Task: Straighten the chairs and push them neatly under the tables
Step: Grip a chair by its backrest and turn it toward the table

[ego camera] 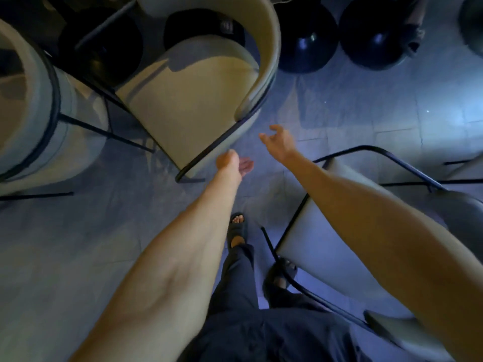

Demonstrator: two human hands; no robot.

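A cream chair [193, 100] with a curved backrest and a thin black metal frame stands ahead of me, its seat toward a dark table at the top. Just below its backrest, my left hand [234, 163] reaches out with fingers loosely apart and holds nothing. My right hand [278, 141] hovers to the right of the backrest, fingers spread, a short gap from the chair. A second chair of the same kind [34, 111] stands at the left. A third one [326, 239] stands close against my right leg.
Round black table bases [307, 40] [376, 40] stand on the grey tiled floor at the top right. Another black base [102, 48] shows beyond the middle chair. My feet in dark sandals [236, 228] are between the chairs.
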